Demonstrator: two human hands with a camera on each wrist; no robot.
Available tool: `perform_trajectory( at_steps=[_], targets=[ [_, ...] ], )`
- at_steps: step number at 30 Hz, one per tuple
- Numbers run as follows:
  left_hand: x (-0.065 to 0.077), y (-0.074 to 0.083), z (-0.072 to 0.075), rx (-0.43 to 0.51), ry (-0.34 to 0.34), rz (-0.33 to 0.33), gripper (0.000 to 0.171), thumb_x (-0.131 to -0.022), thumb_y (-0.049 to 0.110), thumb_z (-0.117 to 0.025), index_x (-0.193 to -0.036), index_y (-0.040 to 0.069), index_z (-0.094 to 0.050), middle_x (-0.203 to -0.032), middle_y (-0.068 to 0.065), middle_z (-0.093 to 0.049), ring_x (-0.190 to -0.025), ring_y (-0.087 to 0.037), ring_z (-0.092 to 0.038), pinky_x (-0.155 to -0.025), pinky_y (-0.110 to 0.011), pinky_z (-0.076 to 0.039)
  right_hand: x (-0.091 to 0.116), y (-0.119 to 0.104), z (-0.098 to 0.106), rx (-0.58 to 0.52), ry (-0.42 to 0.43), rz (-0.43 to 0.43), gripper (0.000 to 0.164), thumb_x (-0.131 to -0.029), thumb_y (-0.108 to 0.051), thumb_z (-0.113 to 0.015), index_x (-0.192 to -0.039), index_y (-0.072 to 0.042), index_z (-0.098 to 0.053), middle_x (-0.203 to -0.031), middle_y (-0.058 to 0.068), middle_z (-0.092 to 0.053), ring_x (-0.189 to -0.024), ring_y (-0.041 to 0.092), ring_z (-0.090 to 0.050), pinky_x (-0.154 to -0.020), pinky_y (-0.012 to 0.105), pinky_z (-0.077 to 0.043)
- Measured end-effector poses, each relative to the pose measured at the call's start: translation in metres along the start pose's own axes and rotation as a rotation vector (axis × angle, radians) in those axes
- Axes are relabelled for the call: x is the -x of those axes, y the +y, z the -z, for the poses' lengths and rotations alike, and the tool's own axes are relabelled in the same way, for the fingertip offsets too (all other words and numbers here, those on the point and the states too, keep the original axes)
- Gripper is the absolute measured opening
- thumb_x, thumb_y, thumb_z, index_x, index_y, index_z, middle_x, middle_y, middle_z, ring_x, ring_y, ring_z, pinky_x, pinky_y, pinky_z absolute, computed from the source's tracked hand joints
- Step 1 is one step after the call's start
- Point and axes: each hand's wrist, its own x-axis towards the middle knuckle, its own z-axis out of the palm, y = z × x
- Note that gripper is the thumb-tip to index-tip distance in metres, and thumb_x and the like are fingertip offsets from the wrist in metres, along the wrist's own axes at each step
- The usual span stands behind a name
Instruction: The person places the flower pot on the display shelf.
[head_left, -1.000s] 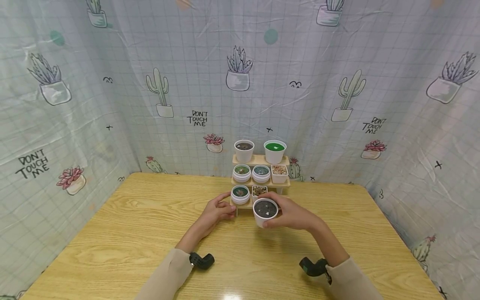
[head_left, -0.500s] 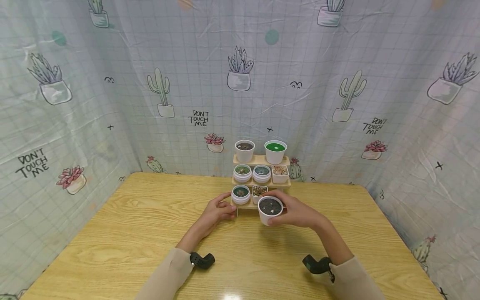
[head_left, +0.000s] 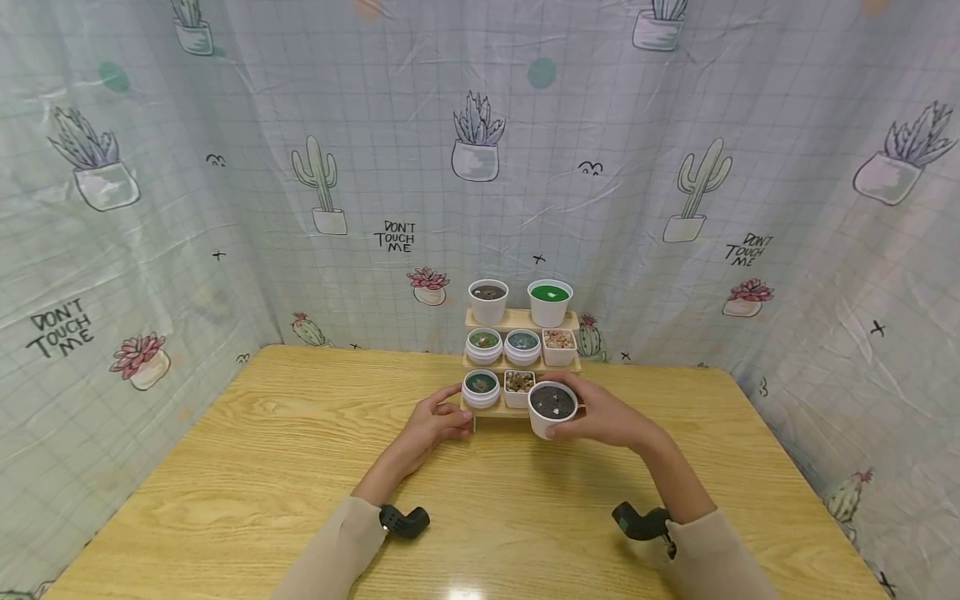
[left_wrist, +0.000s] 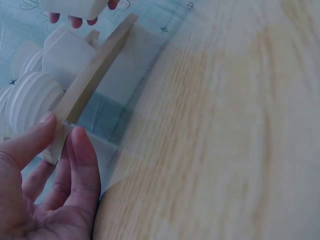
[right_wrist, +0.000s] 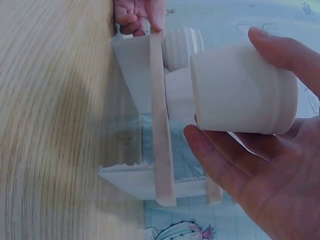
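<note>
My right hand (head_left: 579, 411) grips a round white pot (head_left: 552, 407) of dark soil with pale specks, held just off the table at the right end of the lowest tier of a small wooden stepped shelf (head_left: 521, 318). In the right wrist view the thumb lies over the pot (right_wrist: 242, 90) and the fingers (right_wrist: 212, 157) curl under it. My left hand (head_left: 447, 412) holds the left end of the shelf's (left_wrist: 92, 75) lowest tier, thumb (left_wrist: 35, 137) on top. A ribbed pot (head_left: 481, 388) and a square pot (head_left: 517, 387) stand on that tier.
The middle tier carries two ribbed pots (head_left: 483, 346) and a square pebble pot (head_left: 558, 347); the top tier has a soil pot (head_left: 488, 302) and a green-filled pot (head_left: 550, 302). The wooden table (head_left: 262, 467) is enclosed by a cactus-print curtain (head_left: 225, 208) on three sides.
My right hand has carried the soil pot to the right and farther away, up to the right end of the lowest tier. The left hand has stayed on the shelf's end.
</note>
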Motion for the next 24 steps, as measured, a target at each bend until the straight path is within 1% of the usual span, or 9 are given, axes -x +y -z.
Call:
perform_trajectory(
  at_steps=[3, 8, 15, 24],
  targets=[
    [0.000, 0.000, 0.000, 0.005, 0.000, 0.001, 0.069, -0.098, 0.003, -0.067, -0.159, 0.007, -0.035, -0.099, -0.006, -0.071, -0.088, -0.014, -0.071, -0.081, -0.028, -0.063, 0.000, 0.001, 0.003, -0.015, 0.014, -0.008, 0.082, -0.086, -0.019, -0.084, -0.153, -0.003, -0.039, -0.145, 0.019, -0.053, -0.127, 0.032, -0.053, -0.099, 0.037, -0.053],
    [0.000, 0.000, 0.000, -0.001, -0.004, -0.003, 0.069, -0.098, 0.004, -0.067, -0.159, 0.007, -0.035, -0.100, -0.007, -0.071, -0.088, -0.015, -0.071, -0.081, -0.028, -0.063, 0.000, 0.005, 0.005, -0.058, 0.056, -0.027, 0.083, -0.087, -0.018, -0.083, -0.151, -0.002, -0.032, -0.147, 0.021, -0.049, -0.130, 0.034, -0.053, -0.102, 0.038, -0.051],
    [0.001, 0.000, -0.001, -0.001, -0.003, -0.005, 0.068, -0.099, 0.004, -0.066, -0.159, 0.007, -0.034, -0.098, -0.004, -0.072, -0.088, -0.014, -0.072, -0.081, -0.028, -0.063, 0.000, 0.009, 0.007, -0.065, 0.119, -0.057, 0.081, -0.086, -0.017, -0.084, -0.146, -0.001, -0.032, -0.146, 0.023, -0.047, -0.130, 0.035, -0.052, -0.104, 0.038, -0.050],
    [0.000, 0.000, -0.001, 0.002, -0.003, -0.007, 0.068, -0.098, 0.003, -0.066, -0.158, 0.006, -0.035, -0.096, -0.004, -0.072, -0.087, -0.014, -0.071, -0.081, -0.028, -0.063, -0.002, 0.014, 0.007, -0.060, 0.159, -0.091, 0.083, -0.087, -0.020, -0.084, -0.150, -0.003, -0.032, -0.148, 0.021, -0.047, -0.133, 0.037, -0.050, -0.108, 0.046, -0.050]
  ],
)
